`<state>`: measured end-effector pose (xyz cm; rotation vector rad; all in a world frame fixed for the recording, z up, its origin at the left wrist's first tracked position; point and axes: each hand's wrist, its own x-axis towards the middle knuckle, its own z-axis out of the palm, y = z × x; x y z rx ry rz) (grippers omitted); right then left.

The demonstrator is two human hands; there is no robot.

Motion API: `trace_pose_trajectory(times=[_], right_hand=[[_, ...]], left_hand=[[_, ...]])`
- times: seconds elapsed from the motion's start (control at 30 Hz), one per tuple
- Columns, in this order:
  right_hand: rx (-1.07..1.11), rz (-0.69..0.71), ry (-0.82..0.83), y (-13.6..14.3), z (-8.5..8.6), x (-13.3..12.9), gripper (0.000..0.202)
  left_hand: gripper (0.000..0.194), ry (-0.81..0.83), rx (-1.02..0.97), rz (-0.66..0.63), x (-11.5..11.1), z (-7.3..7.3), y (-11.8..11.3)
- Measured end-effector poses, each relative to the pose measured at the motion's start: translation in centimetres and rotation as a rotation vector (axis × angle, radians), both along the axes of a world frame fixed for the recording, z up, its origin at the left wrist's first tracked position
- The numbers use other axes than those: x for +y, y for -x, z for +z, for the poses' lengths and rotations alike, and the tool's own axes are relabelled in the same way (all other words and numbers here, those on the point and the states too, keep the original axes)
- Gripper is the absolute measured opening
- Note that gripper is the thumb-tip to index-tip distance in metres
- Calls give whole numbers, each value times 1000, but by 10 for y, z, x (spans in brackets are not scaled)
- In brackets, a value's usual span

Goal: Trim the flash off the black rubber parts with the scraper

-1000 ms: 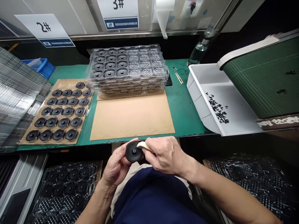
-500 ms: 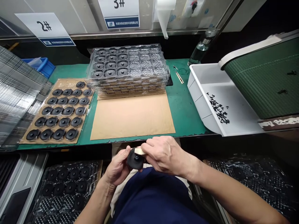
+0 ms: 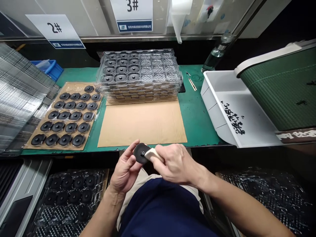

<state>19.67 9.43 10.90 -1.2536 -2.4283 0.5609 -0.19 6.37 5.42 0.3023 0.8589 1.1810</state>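
Over my lap, just off the table's front edge, my left hand (image 3: pixel 125 168) grips a round black plastic disc (image 3: pixel 139 152) with a small raised hub at its middle. My right hand (image 3: pixel 174 161) is closed on a cream-coloured pad (image 3: pixel 153 154), possibly a cloth or sponge. The pad's tip lies against the disc's face, close to the hub. My right fingers cover the rest of the pad.
Brown cardboard (image 3: pixel 143 123) lies ahead on the green table. Behind it rise stacked clear trays (image 3: pixel 160 87), the top one partly filled with discs. More discs fill a tray (image 3: pixel 55 130) on the left. A white bin (image 3: pixel 217 112) with small black pieces stands right, beside a green conveyor belt (image 3: pixel 278 95).
Both hands have raised the disc slightly. The disc has turned, and the pad has shifted from its upper edge to its right side. My left fingers have spread somewhat.
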Motion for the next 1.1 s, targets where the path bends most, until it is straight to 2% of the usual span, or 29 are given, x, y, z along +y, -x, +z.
trace_pose_trajectory(times=[0.07,0.13,0.23,0.37,0.57,0.7,0.8,1.0,1.1], right_hand=[[94,-32,101,5,1,-5,23],[209,-70,142,11,4,-9,24],[280,-73,74,18,10,-10,23],[249,-33,4,17,10,-10,20],[158,-57,23,8,-1,-9,24],[132,-103,13,5,-6,-3,27],[101,-140,-12,6,-5,-4,25],[224,-28,37,13,2,-14,24],[206,-110,31,12,-1,-12,25]], left_hand=[[60,-63,94,34,1,3,-2],[60,-109,173,75,0,8,-7],[59,-161,241,157,-1,15,-13],[59,-181,291,237,-2,22,-12],[57,-165,320,271,-1,19,-6],[59,-186,308,225,0,16,-4],[57,-173,289,198,1,15,-4],[57,-203,303,221,-1,16,-7],[56,-204,313,234,-1,18,-8]])
